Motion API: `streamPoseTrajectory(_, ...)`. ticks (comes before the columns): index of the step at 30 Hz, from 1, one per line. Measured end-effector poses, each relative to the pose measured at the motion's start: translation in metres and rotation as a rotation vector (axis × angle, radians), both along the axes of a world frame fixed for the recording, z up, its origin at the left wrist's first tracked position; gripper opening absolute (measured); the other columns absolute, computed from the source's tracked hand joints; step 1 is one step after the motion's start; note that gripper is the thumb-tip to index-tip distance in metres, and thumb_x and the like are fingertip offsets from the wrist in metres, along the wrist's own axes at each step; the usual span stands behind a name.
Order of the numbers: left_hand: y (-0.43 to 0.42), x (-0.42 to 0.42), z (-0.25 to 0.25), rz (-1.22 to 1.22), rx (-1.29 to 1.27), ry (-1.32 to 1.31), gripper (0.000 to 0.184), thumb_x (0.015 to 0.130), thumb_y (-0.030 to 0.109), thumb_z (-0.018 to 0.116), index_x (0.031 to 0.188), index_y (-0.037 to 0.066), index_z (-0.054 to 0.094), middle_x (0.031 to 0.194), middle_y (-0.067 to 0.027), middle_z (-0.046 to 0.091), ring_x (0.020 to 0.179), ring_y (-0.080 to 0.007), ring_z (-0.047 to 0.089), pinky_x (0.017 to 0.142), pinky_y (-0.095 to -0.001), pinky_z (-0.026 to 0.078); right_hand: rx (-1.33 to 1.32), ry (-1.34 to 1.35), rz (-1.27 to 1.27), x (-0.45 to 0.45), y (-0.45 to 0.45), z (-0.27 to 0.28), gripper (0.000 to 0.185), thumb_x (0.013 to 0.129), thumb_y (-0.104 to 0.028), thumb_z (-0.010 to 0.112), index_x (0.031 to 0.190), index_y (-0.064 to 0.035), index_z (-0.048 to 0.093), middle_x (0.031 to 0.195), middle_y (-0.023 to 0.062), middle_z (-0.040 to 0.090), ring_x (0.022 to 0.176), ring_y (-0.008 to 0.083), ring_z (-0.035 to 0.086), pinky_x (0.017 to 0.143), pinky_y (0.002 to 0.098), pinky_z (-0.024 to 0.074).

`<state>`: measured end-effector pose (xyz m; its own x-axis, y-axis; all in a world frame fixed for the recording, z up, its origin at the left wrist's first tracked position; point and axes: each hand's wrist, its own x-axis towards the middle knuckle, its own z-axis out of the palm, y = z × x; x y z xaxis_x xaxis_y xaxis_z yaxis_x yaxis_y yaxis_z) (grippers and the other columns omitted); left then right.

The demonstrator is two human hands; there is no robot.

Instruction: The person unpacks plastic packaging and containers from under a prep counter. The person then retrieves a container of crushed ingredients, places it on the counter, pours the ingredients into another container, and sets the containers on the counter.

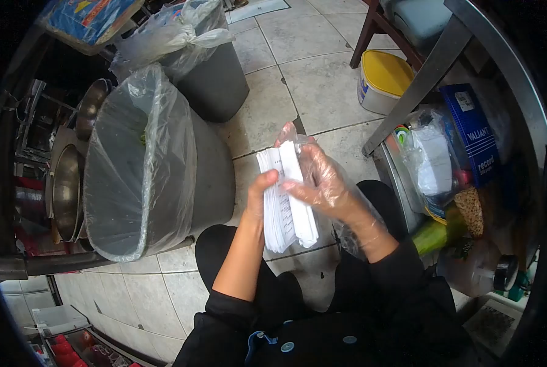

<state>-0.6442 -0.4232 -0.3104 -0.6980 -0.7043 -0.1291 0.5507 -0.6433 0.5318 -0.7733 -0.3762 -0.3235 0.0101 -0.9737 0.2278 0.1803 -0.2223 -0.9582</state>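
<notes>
Two plastic-lined bins; paper slips in both hands

Here on the left, a big grey bin, clear bag draped over its rim, and just beyond it a second bin, its bag knotted! Metal bowls at far left. Across the tiles, a white tub wears a yellow lid. Over right, a blue book reads "VALIANT record", and nearer, a jar with a black lid.
</notes>
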Motion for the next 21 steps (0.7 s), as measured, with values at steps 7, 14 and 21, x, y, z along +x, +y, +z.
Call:
streamPoseTrajectory(7,-0.007,-0.003,-0.010,0.036,0.135,0.136,0.070,0.064,0.021,0.049,0.128,-0.002,0.037,0.118,-0.0232,0.051,0.100,-0.0320,0.056,0.087,-0.0395,0.046,0.130,0.092,-0.110,-0.010,0.001,0.007,0.039,0.084,-0.010,0.056,0.120,-0.0027,0.044,0.103,0.0123,0.057,0.097,0.0187,0.055,0.083,0.0318,0.0441)
streamPoseTrajectory(14,-0.012,0.007,-0.024,0.048,0.171,-0.032,0.063,0.070,0.024,0.053,0.126,-0.002,0.042,0.111,-0.0203,0.055,0.097,-0.0284,0.057,0.084,-0.0371,0.048,0.207,-0.050,-0.076,-0.006,0.002,0.016,0.033,0.089,-0.020,0.054,0.115,-0.0013,0.049,0.105,0.0115,0.057,0.098,0.0198,0.055,0.085,0.0307,0.0426)
streamPoseTrajectory(21,-0.013,0.007,-0.023,-0.135,-0.104,-0.237,0.068,0.072,0.013,0.063,0.133,0.003,0.036,0.112,-0.0162,0.054,0.101,-0.0244,0.057,0.088,-0.0357,0.047,-0.057,0.327,-0.263,-0.011,-0.004,-0.012,0.020,0.091,-0.014,0.052,0.107,-0.0032,0.058,0.100,0.0047,0.061,0.092,0.0110,0.054,0.080,0.0261,0.0435)
